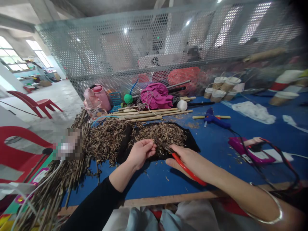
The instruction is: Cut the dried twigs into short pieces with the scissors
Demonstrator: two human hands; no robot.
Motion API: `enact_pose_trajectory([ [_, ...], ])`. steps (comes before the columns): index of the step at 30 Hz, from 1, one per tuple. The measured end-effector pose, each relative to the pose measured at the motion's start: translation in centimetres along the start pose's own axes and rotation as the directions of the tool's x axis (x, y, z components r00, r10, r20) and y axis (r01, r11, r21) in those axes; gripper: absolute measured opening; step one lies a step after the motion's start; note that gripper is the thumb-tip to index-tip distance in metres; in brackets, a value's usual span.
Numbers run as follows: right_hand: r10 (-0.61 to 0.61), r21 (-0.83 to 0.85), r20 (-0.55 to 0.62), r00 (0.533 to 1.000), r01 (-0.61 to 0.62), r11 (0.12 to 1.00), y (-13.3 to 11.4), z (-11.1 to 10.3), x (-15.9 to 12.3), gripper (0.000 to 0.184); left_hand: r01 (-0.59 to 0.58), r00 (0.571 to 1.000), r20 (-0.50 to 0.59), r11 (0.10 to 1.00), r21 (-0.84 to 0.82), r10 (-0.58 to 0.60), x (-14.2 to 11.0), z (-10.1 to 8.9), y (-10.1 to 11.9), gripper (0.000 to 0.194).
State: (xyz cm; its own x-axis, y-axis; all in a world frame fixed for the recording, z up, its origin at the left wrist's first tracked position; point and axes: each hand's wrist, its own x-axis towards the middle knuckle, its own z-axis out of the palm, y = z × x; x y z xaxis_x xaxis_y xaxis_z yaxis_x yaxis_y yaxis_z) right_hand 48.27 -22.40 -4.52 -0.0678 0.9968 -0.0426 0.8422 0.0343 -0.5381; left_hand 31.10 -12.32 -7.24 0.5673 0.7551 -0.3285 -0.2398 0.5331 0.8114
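My right hand (190, 158) is closed round the red handles of a pair of cutters (184, 166), whose blades point left toward my left hand. My left hand (141, 152) pinches a small dry stem piece at the blades, fingers curled. Both hands hover over a black cloth (191, 141) on the blue table (216, 144). The cloth carries a heap of chopped dry stem bits (158, 133). More brown chopped bits (106, 141) lie to the left.
Long bamboo sticks (149, 114) lie behind the heap. A blue glue gun (213, 118), a pink device with cables (250, 152), a pink cloth (156, 94), pink bottles (96, 99), paper cups (223, 86) and a perforated metal screen (144, 48) surround. Red chairs (33, 102) stand left. Dry stalks (48, 189) pile at the table's left.
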Motion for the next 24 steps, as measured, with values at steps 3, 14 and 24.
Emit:
enact_pose_trajectory([
  [3,-0.034,-0.015,-0.043,0.998,0.034,0.999,-0.2,0.9,0.5,0.044,0.034,0.999,0.007,0.999,0.029,-0.034,-0.3,0.2,-0.1,0.008],
  [14,0.036,-0.009,-0.073,0.997,-0.037,0.999,-0.2,1.4,0.3,0.048,-0.032,0.999,-0.006,0.999,0.033,0.032,-0.3,-0.1,-0.5,0.025],
  [24,0.12,0.029,-0.107,0.987,-0.117,0.993,0.7,0.2,-1.4,0.04,-0.156,0.978,-0.053,0.881,0.446,0.2,0.0,-0.6,-0.4,0.036],
])
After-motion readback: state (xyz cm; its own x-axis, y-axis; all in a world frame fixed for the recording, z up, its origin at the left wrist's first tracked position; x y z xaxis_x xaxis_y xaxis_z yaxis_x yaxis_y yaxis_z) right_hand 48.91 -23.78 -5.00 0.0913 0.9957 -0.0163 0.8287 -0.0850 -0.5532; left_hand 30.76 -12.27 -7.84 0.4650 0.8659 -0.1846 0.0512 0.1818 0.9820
